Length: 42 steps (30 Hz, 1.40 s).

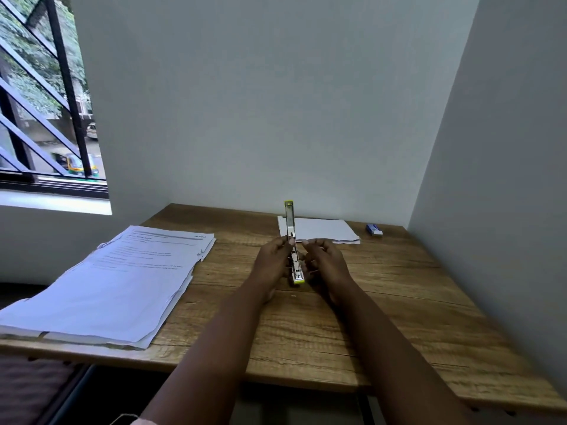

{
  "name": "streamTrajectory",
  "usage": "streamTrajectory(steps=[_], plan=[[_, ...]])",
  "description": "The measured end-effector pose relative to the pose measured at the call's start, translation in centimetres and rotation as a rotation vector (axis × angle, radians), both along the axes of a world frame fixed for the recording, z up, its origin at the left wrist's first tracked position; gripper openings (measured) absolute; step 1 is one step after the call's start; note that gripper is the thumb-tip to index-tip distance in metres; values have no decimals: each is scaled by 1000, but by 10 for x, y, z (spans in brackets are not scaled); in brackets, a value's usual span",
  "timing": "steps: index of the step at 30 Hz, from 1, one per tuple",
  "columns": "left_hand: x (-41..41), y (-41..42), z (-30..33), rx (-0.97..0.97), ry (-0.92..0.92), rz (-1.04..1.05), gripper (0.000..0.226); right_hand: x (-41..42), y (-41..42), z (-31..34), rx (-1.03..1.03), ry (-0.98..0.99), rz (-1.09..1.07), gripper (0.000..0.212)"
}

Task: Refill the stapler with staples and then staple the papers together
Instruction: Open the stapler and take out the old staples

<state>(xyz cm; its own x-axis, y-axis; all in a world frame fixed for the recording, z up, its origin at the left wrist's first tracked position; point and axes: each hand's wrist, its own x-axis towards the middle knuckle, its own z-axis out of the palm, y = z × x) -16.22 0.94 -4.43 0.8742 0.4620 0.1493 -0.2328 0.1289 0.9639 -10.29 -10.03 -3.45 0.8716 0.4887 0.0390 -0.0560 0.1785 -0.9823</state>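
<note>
Stapler (pixel 294 243) flipped open, pinched by left hand (pixel 273 265); right hand (pixel 325 265) fingers curled, grip unclear.

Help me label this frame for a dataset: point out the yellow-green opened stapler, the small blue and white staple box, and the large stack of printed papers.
Yellow-green opened stapler (pixel 290 220): head view, on its raised metal top arm.
Small blue and white staple box (pixel 374 229): head view, on its top face.
Large stack of printed papers (pixel 116 280): head view, on the top sheet's middle.

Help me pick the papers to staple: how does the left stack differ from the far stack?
The left stack is printed, while the far stack looks blank. The left stack is larger and sits fanned at the desk's left edge; the far stack is small and lies by the wall. Both are white and lie flat.
</note>
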Motion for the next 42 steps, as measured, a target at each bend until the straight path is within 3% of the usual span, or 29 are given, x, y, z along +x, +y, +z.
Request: streamTrajectory(steps=[6, 11, 14, 16, 19, 22, 25, 27, 32, 37, 42], plan=[[0, 3, 2, -146, -67, 103, 28, 1, -9, 2, 32, 13, 163, 16], [0, 4, 5, -198, -85, 310, 53, 6, -19, -4, 128, -42, 21, 13], [-2, 11, 5, 53, 122, 602, 87, 7, -21, -6, 183, -35, -26, 13], [-4, 13, 5, 230, 153, 712, 104, 6, -21, -6, 155, -46, -45, 9], [-5, 5, 4, 744, 88, 829, 80, 5, -20, -6, 136, -40, -37, 10], [-1, -8, 0, 1080, 30, 501, 46, 5, -22, -6, 160, -23, -16, 12], [1, -11, -2, 1054, 59, 297, 36, 4, -24, -5, 160, -16, 25, 12], [0, -10, -2, 988, 10, 296, 26, 3, -23, -4, 157, -28, 34, 13], [-4, -11, 2, 877, -5, 281, 26, 1, -22, -3, 190, -48, 35, 15], [-3, -9, 7, 974, 43, 288, 33, 1, -21, -3, 147, -71, 4, 13], [-3, -14, 11, 923, 79, 283, 33, 2, -23, -3, 127, -37, -31, 18]])
